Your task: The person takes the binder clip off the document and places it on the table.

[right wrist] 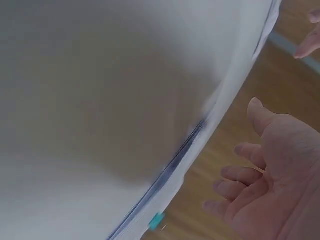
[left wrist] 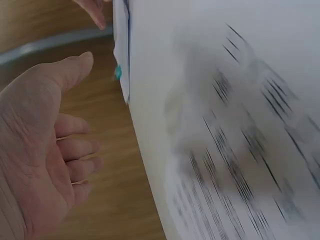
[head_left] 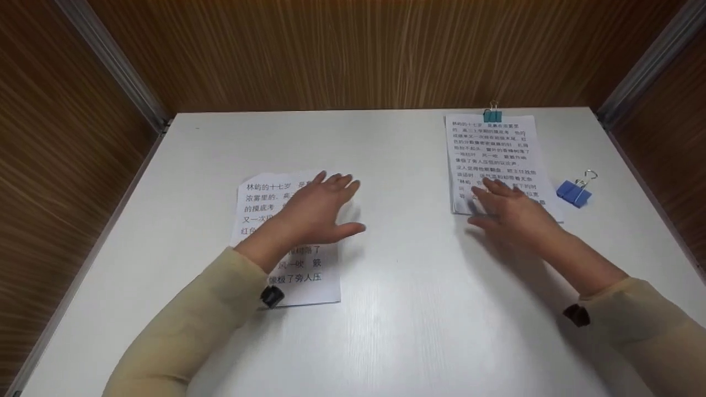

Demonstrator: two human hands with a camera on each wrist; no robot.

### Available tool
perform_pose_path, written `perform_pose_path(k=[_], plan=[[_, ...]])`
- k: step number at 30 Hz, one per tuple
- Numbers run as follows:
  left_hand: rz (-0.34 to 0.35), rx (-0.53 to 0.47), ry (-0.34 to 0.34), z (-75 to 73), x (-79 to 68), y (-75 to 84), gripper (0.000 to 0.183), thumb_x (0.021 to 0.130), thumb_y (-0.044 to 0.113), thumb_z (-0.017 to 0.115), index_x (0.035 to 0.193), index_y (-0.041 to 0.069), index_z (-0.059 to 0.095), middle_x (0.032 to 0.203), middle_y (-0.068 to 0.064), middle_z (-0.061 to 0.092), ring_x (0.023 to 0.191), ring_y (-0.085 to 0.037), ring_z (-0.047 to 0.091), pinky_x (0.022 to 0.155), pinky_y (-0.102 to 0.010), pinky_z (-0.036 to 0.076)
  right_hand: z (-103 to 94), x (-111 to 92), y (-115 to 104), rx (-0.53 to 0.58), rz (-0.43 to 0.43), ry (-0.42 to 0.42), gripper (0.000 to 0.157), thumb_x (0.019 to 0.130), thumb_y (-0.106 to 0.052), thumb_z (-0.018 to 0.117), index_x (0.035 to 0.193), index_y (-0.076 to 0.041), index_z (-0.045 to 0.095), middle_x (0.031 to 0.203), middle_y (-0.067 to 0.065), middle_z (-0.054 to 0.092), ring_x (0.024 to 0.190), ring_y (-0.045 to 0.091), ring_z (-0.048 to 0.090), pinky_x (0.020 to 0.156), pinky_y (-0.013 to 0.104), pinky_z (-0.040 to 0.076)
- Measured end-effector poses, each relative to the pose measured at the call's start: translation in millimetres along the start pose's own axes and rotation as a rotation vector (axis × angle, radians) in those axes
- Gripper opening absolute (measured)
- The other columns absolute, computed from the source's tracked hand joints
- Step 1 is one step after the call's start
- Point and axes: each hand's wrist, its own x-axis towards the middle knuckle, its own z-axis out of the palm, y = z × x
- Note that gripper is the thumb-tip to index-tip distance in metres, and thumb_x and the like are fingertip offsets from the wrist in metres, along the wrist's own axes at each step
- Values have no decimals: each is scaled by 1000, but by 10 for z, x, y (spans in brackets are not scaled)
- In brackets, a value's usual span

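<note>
My left hand is above a stack of printed paper sheets at the left, covering part of its text. Its thumb stands apart from the fingers, and the left wrist view shows nothing in the palm. At the right lies a second stack of printed sheets, with a teal binder clip on its far edge. Over the lower part of that stack is my right hand, fingers spread loosely and holding nothing. A blue binder clip lies on the table just right of the second stack.
The white table carries both stacks. Wood-grain panels enclose it at the back and on both sides, with metal strips at the corners. Dark small devices sit at the sleeve cuffs.
</note>
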Motion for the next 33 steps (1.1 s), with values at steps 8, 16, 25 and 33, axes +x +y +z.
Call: perform_pose_path(k=[8,16,25,33], plan=[[138,89,-52,177,717,618,91,103,67,49,169,9,28,174,-12,26,161,-29,21,132,-42,9,-124,-199,514,-52,169,-89,78,102,-43,71,159,2,44,164,35,31,148,59,31,114,74,32],[176,129,-127,394,1087,1032,91,104,70,43,171,12,21,177,-7,18,163,-26,13,132,-39,6,-157,-278,720,-57,200,-155,80,102,-49,69,158,3,44,162,38,32,146,62,32,113,75,32],[199,146,-185,572,1334,1226,93,104,71,42,172,16,14,178,0,9,164,-23,3,131,-35,1,-130,-297,820,-54,213,-202,78,103,-51,67,158,0,47,162,37,34,145,62,34,112,75,34],[187,136,-237,677,1347,1235,87,105,70,38,171,17,21,178,2,12,164,-21,1,130,-32,-1,-108,-307,832,-41,212,-219,83,102,-58,64,157,1,46,161,37,33,144,62,35,111,74,37]])
